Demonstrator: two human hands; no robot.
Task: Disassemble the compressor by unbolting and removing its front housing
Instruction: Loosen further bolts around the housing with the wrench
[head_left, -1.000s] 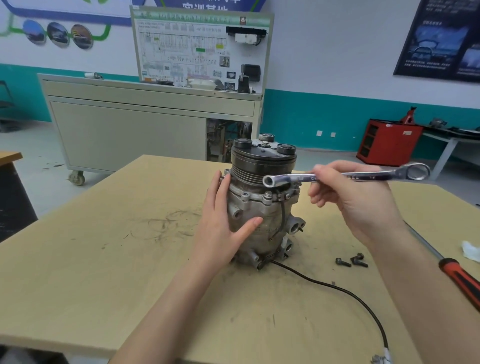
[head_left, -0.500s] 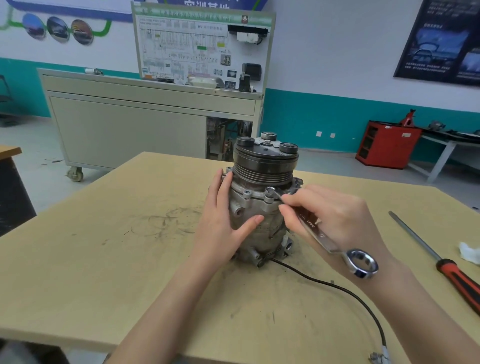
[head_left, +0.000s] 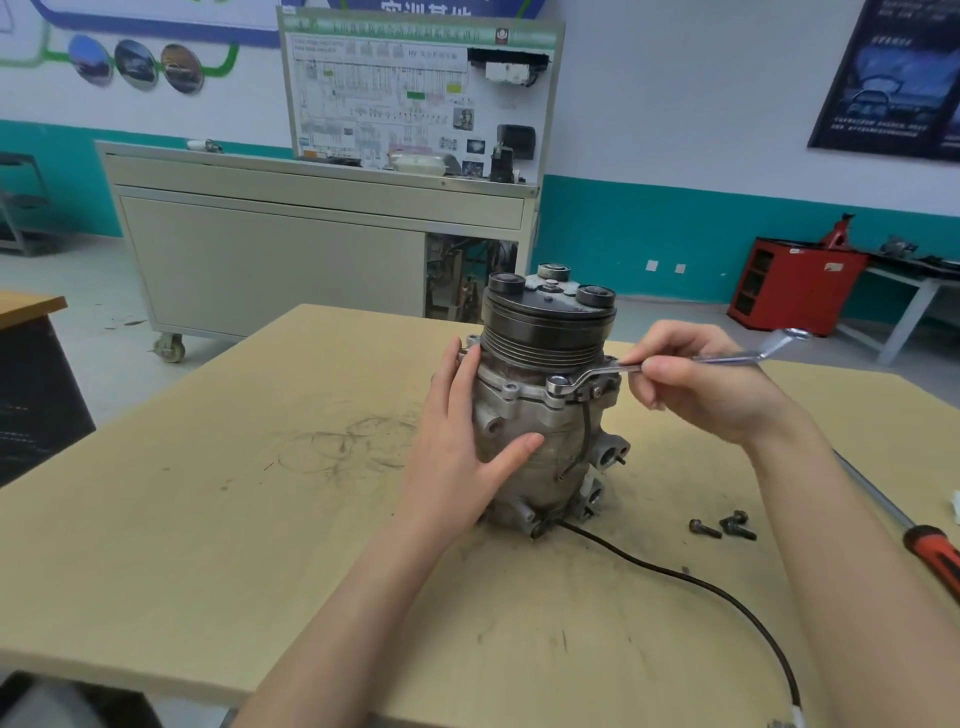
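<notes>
Screwdriver handle (head_left: 935, 564) off the right edge, cable end (head_left: 795, 714) off the bottom, wrench (head_left: 717, 357) blurred at its far ring.

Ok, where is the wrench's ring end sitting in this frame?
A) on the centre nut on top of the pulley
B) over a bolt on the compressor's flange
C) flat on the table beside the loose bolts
B: the ring end of the wrench sits over a flange bolt just below the pulley, while the right hand pinches its shaft and the left hand presses on the compressor.
</notes>
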